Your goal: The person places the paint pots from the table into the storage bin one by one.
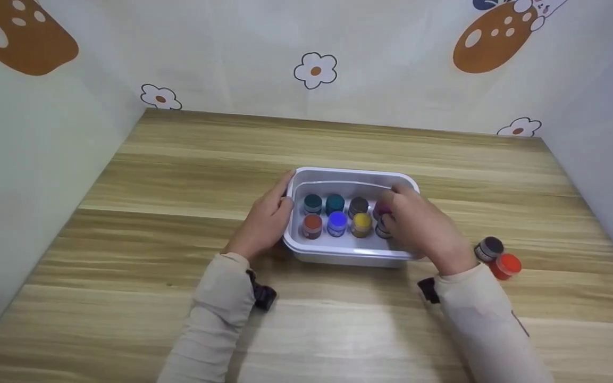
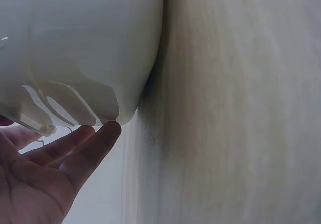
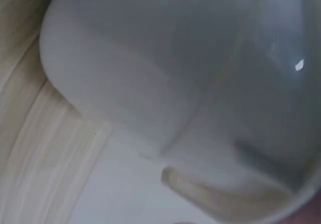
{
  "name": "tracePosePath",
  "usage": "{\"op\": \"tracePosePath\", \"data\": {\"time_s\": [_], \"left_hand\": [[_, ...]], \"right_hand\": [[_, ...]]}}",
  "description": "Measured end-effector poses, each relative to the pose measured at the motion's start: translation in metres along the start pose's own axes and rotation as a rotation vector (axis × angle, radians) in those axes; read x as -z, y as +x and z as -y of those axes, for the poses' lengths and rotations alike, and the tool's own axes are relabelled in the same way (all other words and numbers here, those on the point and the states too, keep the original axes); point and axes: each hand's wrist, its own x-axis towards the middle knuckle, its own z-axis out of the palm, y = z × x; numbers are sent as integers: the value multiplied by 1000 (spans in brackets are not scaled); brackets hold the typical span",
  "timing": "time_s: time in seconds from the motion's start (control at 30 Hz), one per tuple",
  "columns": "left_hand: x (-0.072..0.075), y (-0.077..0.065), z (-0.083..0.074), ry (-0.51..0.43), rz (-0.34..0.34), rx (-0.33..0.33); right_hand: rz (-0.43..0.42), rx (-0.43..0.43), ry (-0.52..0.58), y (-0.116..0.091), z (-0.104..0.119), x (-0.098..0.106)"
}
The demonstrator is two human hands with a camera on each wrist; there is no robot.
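Observation:
A white plastic box (image 1: 359,257) holds several small paint pots, among them a blue-lidded pot (image 1: 337,222) and a yellow-lidded pot (image 1: 361,224). My left hand (image 1: 262,224) is at the box's left end; in the left wrist view its nearly straight fingers (image 2: 93,151) touch the outer wall. Reaching in at the right end, my right hand (image 1: 423,226) has curled fingers at a magenta pot (image 1: 380,209), which it appears to pinch and partly hides. Close to its thumb is a dark-lidded pot (image 1: 382,227), partly covered. The right wrist view shows mainly the box wall (image 3: 135,78).
Right of the box, a black-lidded pot (image 1: 489,248) and a red-lidded pot (image 1: 506,266) stand together on the wooden table (image 1: 178,159). A patterned sheet (image 1: 232,58) rises behind the table, with pale walls at both sides.

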Motion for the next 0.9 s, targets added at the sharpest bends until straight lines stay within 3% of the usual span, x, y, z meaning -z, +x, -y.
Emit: {"op": "tracePosePath", "data": {"time_s": [0.27, 0.43, 0.9], "left_hand": [[0, 1, 2, -6, -12, -27], [-1, 0, 0, -14, -1, -14], [-1, 0, -1, -24, 5, 27]], "right_hand": [[-186, 82, 137, -12, -30, 17], [-301, 52, 180, -26, -59, 22], [-243, -132, 300, -69, -131, 22]]}}
